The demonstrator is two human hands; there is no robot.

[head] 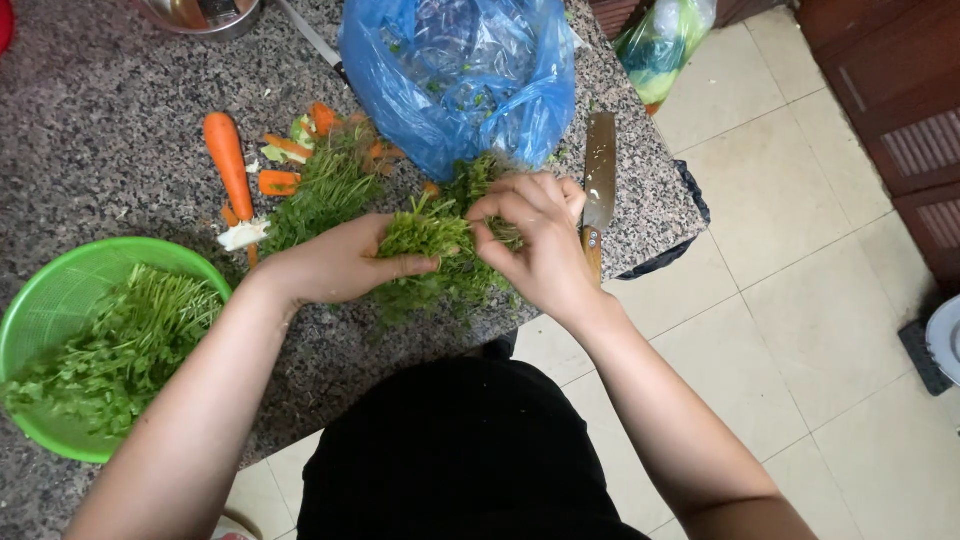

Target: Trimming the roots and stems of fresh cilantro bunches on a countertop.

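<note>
The person stands at the corner of a speckled grey granite counter [100, 150], both bare hands busy over a bunch of leafy green herbs with thin stems [435, 250] that lies at the counter's near edge. The left hand [335, 265] cups the bunch from the side, its fingers curled around the stems and the thumb laid along the underside. The right hand [535, 240] is bent over the top of the same bunch, fingertips pinched shut on a few sprigs. Just beside the right hand, a cleaver with a wooden handle and a smeared steel blade [599, 185] lies flat on the counter, pointing away from the person. Behind the herbs sits a crumpled blue plastic bag [470, 75], open at the front. To the left of it are a whole peeled orange carrot [227, 160], some orange carrot scraps and peelings [290, 160], and a loose heap of more greens [325, 195]. Near the left forearm stands a round bright green plastic colander [60, 320], filled with sorted greens. Cream floor tiles [800, 250] show on the right.
</note>
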